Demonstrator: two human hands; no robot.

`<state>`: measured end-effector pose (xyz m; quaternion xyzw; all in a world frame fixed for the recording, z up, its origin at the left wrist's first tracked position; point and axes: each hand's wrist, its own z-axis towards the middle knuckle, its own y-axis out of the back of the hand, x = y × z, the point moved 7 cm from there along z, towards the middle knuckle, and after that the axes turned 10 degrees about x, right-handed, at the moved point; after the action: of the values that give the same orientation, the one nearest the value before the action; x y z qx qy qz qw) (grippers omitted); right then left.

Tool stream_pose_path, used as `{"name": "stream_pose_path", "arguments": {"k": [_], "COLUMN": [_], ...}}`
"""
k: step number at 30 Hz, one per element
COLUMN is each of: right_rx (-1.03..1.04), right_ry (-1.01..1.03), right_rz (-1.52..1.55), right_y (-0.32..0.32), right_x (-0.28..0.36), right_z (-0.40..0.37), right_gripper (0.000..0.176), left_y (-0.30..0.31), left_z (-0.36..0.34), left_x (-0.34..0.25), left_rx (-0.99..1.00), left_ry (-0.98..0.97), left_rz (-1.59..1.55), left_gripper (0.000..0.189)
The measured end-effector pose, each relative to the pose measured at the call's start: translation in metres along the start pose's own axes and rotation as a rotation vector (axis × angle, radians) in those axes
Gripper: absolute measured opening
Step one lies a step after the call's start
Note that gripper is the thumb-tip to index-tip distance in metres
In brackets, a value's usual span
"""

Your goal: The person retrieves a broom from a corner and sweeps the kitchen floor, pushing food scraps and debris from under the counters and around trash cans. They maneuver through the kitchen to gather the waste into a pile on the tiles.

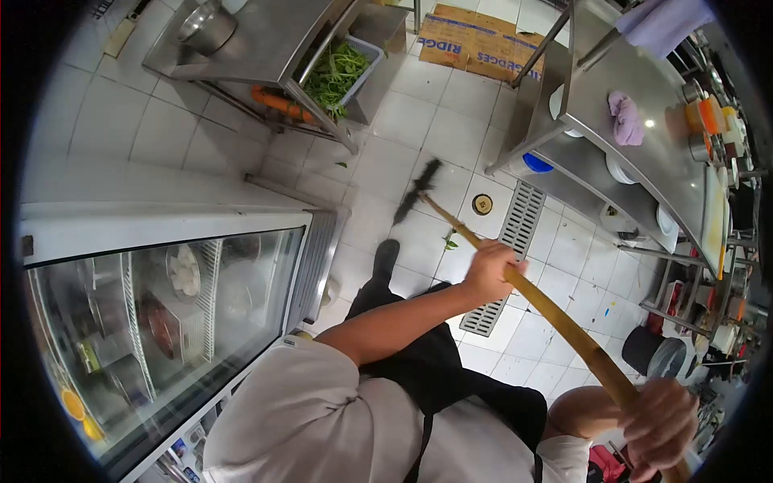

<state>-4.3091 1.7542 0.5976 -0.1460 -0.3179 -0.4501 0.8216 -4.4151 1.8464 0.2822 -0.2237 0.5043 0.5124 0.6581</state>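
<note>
My left hand [493, 274] is closed around the middle of a long yellow-brown pole [564, 326]. Near the pole's upper end, my right hand [660, 423] grips it at the lower right, its fingers slightly blurred. The pole slants down to a dark bristled brush head [417, 191], which lies on the white tiled floor [390, 161] just beyond my dark shoe [386, 259]. A small green leaf [450, 241] is on the tiles to the right of the brush head, close to a round drain cover [482, 204].
A glass-door fridge [169, 306] stands at left. Steel tables [262, 40] stand upper left and at right [596, 105]. Also around are a crate of greens [336, 76], flattened cardboard [479, 47], a long floor grate [523, 216] and a black bucket [642, 350].
</note>
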Motion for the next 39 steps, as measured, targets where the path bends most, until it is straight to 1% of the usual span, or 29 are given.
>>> {"name": "stream_pose_path", "arguments": {"k": [2, 3, 4, 5, 6, 8, 9, 10, 12, 15, 18, 19, 21, 22, 23, 25, 26, 27, 28, 30, 31, 33, 34, 36, 37, 39], "right_rx": [0.233, 0.198, 0.454, 0.544, 0.635, 0.788, 0.750, 0.798, 0.689, 0.902, 0.809, 0.653, 0.349, 0.192, 0.024, -0.294, -0.381, -0.416, -0.454, -0.464, -0.439, -0.380, -0.350, -0.279, -0.261, -0.249], "right_ry": [-0.121, -0.139, -0.193, -0.195, -0.196, -0.169, -0.143, -0.126, -0.078, -0.110, -0.145, -0.189, -0.264, -0.296, -0.295, -0.269, -0.260, -0.226, -0.257, -0.272, -0.300, -0.325, -0.302, -0.270, -0.298, -0.329], "right_rz": [0.158, 0.139, 0.231, 0.272, 0.314, 0.415, 0.447, 0.465, 0.465, 0.686, 0.550, 0.481, 0.335, 0.263, 0.247, 0.171, 0.097, 0.062, 0.030, -0.027, -0.002, 0.035, 0.052, 0.081, 0.119, 0.162], "right_y": [-0.007, -0.013, -0.023, -0.032, -0.045, -0.060, -0.064, -0.066, -0.070, -0.094, -0.094, -0.088, -0.076, -0.071, -0.069, -0.063, -0.069, -0.075, -0.079, -0.084, -0.085, -0.080, -0.078, -0.072, -0.069, -0.059], "right_x": [-0.028, -0.044, -0.059, -0.075, -0.092, -0.119, -0.134, -0.150, -0.176, -0.200, -0.223, -0.241, -0.295, -0.322, -0.347, -0.384, -0.383, -0.382, -0.377, -0.363, -0.357, -0.341, -0.331, -0.311, -0.304, -0.304], "right_z": [0.017, 0.029, 0.044, 0.060, 0.076, 0.092, 0.103, 0.117, 0.146, 0.194, 0.215, 0.223, 0.223, 0.219, 0.211, 0.164, 0.149, 0.135, 0.126, 0.127, 0.132, 0.148, 0.155, 0.164, 0.165, 0.156], "right_gripper": [0.028, 0.029, 0.026, 0.025, 0.024, 0.022, 0.018, 0.018, 0.019, 0.023, 0.025, 0.026, 0.028, 0.029, 0.026, 0.021, 0.017, 0.017, 0.017, 0.018, 0.019, 0.019, 0.019, 0.019, 0.019, 0.017], "left_y": [0.034, 0.050, 0.070, 0.091, 0.109, 0.149, 0.163, 0.178, 0.202, 0.239, 0.277, 0.296, 0.334, 0.351, 0.363, 0.373, 0.374, 0.375, 0.372, 0.362, 0.353, 0.334, 0.325, 0.322, 0.317, 0.301], "left_z": [-0.011, -0.017, -0.023, -0.027, -0.036, -0.040, -0.042, -0.042, -0.040, -0.032, -0.015, -0.005, 0.013, 0.023, 0.026, 0.025, 0.028, 0.028, 0.030, 0.029, 0.027, 0.027, 0.026, 0.029, 0.024, 0.015], "left_x": [0.012, 0.021, 0.029, 0.035, 0.052, 0.064, 0.073, 0.079, 0.089, 0.079, 0.081, 0.090, 0.130, 0.160, 0.190, 0.238, 0.253, 0.261, 0.260, 0.244, 0.238, 0.221, 0.213, 0.189, 0.180, 0.182], "left_rx": [-0.194, -0.289, -0.389, -0.408, -0.470, -0.506, -0.535, -0.566, -0.618, -0.689, -0.793, -0.833, -0.800, -0.729, -0.654, -0.371, -0.236, -0.171, -0.095, 0.068, 0.122, 0.121, 0.123, 0.022, -0.027, -0.150], "left_ry": [0.072, 0.120, 0.172, 0.203, 0.304, 0.363, 0.368, 0.372, 0.371, 0.363, 0.325, 0.301, 0.412, 0.430, 0.450, 0.440, 0.428, 0.441, 0.435, 0.436, 0.487, 0.467, 0.452, 0.499, 0.533, 0.556], "left_rz": [0.069, 0.090, 0.111, 0.147, 0.093, 0.155, 0.144, 0.135, 0.154, 0.209, 0.234, 0.251, 0.318, 0.292, 0.265, 0.260, 0.257, 0.275, 0.260, 0.230, 0.200, 0.154, 0.128, 0.172, 0.186, 0.162], "left_gripper": [0.031, 0.031, 0.031, 0.033, 0.034, 0.037, 0.037, 0.038, 0.038, 0.037, 0.035, 0.034, 0.027, 0.023, 0.018, 0.018, 0.018, 0.018, 0.018, 0.018, 0.020, 0.019, 0.019, 0.018, 0.017, 0.015]}}
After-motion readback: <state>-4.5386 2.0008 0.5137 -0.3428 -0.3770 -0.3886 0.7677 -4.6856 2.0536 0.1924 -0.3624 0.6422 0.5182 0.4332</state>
